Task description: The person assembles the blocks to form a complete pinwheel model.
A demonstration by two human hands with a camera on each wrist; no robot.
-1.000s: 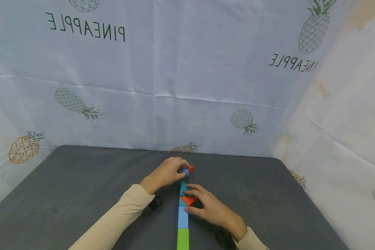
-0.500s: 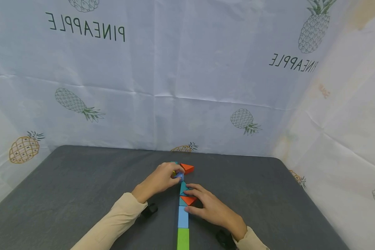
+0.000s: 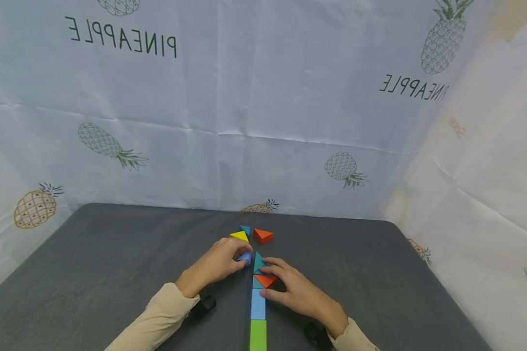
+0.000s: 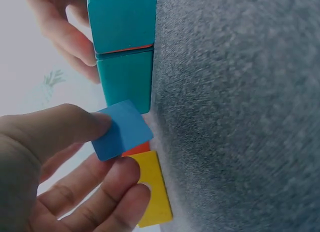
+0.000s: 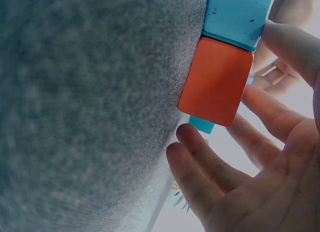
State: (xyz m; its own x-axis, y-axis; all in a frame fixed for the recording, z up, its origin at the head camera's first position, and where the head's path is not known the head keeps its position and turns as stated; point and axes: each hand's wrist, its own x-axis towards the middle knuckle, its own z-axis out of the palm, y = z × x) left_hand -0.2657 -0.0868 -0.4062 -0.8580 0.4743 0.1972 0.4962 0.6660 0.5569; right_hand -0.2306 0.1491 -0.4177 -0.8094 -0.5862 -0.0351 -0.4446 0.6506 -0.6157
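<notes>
My left hand pinches a small blue block between thumb and fingers, held just left of the far end of a row of blocks. That row runs toward me: a teal triangular block, an orange-red triangular block, another teal one beside it, a light blue block and a green block. My right hand rests along the row's right side with loosely bent fingers. Its thumb touches the light blue block, and its fingertips lie by the triangular blocks.
Beyond my left hand lie a yellow triangular block, a blue-teal triangular block and a loose orange-red triangular block. The dark grey table ends at a pineapple-print cloth behind and at both sides.
My left hand has moved back toward me and to the left with the blue block. The yellow, blue-teal and orange-red blocks beyond it have come into fuller view. My right hand stays put.
</notes>
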